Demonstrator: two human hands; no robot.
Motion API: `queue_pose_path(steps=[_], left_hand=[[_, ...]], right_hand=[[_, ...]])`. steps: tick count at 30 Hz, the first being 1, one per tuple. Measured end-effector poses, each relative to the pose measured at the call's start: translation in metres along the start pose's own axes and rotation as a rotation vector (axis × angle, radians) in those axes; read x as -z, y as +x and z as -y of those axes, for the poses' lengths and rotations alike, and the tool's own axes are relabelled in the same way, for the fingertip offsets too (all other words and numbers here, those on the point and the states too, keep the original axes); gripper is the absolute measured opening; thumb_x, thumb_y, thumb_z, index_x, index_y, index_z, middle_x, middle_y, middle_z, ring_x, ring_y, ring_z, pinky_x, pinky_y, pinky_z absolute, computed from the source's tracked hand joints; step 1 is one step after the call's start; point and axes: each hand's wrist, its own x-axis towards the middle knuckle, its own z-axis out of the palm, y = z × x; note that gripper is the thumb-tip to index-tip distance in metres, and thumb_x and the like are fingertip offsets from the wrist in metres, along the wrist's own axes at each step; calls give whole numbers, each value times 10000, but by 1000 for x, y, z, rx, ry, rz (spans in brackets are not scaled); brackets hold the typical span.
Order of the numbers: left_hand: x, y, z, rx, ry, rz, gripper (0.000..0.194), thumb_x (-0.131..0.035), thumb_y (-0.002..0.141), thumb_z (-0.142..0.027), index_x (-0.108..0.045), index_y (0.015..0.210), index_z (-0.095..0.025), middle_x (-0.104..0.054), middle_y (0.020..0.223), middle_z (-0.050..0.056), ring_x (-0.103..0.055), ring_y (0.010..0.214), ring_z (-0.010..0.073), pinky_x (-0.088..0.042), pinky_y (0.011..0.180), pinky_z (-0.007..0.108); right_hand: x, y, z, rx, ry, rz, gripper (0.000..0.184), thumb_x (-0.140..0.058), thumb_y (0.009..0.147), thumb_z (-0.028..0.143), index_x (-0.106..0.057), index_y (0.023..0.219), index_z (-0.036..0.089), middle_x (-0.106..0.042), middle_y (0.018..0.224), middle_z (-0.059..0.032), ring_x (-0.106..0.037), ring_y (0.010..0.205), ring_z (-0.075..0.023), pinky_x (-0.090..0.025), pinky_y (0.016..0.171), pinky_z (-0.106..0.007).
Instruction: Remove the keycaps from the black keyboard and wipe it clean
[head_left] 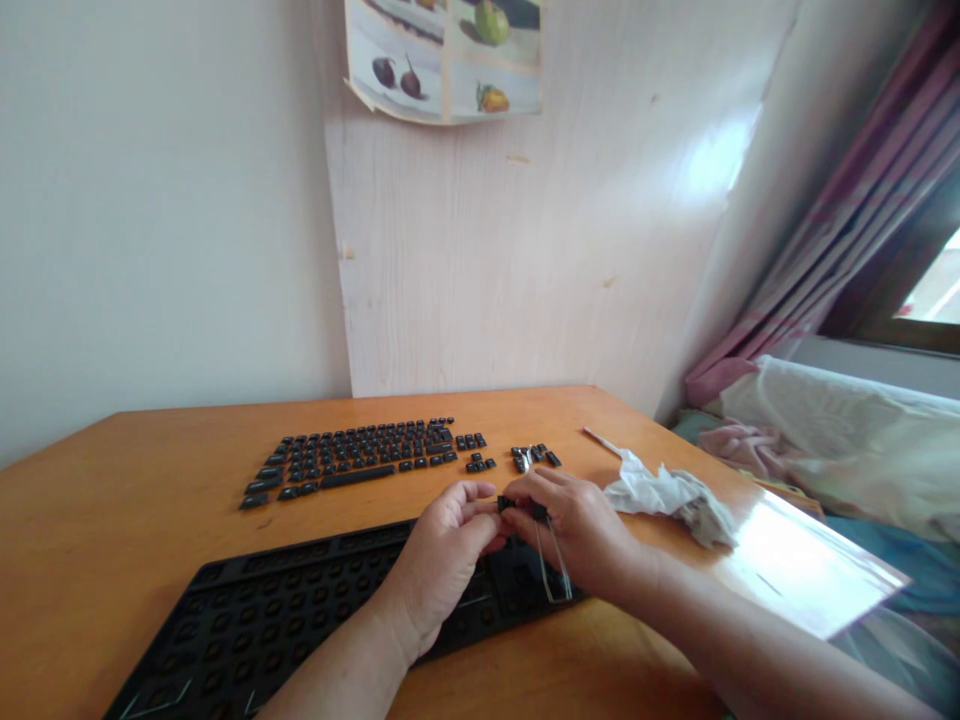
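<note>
Over the right part of a black keyboard base (300, 600) stripped of its keycaps, my two hands meet at the fingertips. Between them is a small black keycap (506, 503), pinched by my left hand (454, 535) and touched by the fingers of my right hand (574, 515). My right hand is closed around a wire keycap puller (553, 575), its thin metal loops pointing down toward me. Its handle is mostly covered by my fingers. Beyond my hands, loose black keycaps (360, 450) lie in keyboard order, with a smaller group (553, 459) to the right.
A crumpled white and grey cloth (660, 490) lies right of my hands, near a thin stick (600, 439). A shiny flat sheet (810, 565) covers the desk's right edge. Behind the wooden desk (172, 450) stands a wall panel; fabric is heaped at right.
</note>
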Motion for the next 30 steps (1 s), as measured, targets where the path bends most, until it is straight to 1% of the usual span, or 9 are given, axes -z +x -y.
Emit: queue_pose_path(steps=[3,6,8,9,11,14,17,23,30], left_hand=[[3,0,-1,-27,21,-59,406,-621,834,-280,-518,1205,-151,-699,1052,102,-652,1010,210,-472,939,367],[8,2,-2,-55,67,-122,398,-607,851,-333,-526,1192,-146,-697,1036,101,-654,987,207,-471,918,361],[11,3,-3,-64,92,-152,379,-602,854,-358,-545,1163,-146,-694,1007,90,-647,965,199,-473,894,351],[13,4,-3,-65,101,-163,370,-605,851,-364,-555,1145,-146,-692,990,83,-643,953,195,-474,882,345],[14,5,-3,-70,110,-182,358,-612,843,-375,-571,1118,-150,-687,959,69,-635,930,187,-475,863,335],[15,6,-3,-68,115,-200,350,-623,830,-382,-584,1097,-160,-685,938,55,-633,909,181,-472,849,330],[14,7,-2,-52,122,-203,348,-641,810,-383,-597,1074,-161,-685,916,51,-636,900,183,-469,842,330],[15,7,-2,-46,151,-197,346,-627,817,-391,-600,1069,-156,-682,928,61,-634,910,190,-465,845,335],[15,7,1,-49,156,-188,331,-621,817,-397,-611,1047,-159,-685,946,71,-632,912,196,-455,838,332]], right_hand=[[13,10,-23,-45,-26,-73,200,-592,887,336,-668,1034,224,-676,903,-40,-613,770,-161,-422,669,-253],[25,22,-60,-125,-102,-108,227,-591,879,370,-681,1026,222,-682,864,-35,-606,728,-157,-414,658,-258],[29,29,-84,-215,-174,-69,250,-582,877,384,-689,1040,226,-696,847,-34,-613,708,-162,-410,642,-260],[29,31,-94,-244,-214,-27,244,-578,878,379,-696,1031,231,-705,882,-37,-622,725,-166,-410,645,-260],[27,35,-108,-258,-281,72,230,-582,872,365,-703,1021,238,-712,962,-41,-639,779,-173,-414,665,-258],[19,38,-112,-225,-367,227,243,-569,882,352,-701,1054,243,-718,991,-52,-651,849,-188,-420,711,-261],[11,42,-107,-195,-395,304,248,-566,879,347,-708,1059,251,-729,962,-55,-659,846,-195,-423,725,-267],[-3,51,-107,-182,-423,351,242,-554,866,320,-723,1030,263,-740,980,-58,-670,892,-221,-432,730,-276],[-9,51,-112,-164,-449,366,241,-548,866,316,-716,1030,264,-735,1012,-63,-666,935,-235,-435,750,-290]])
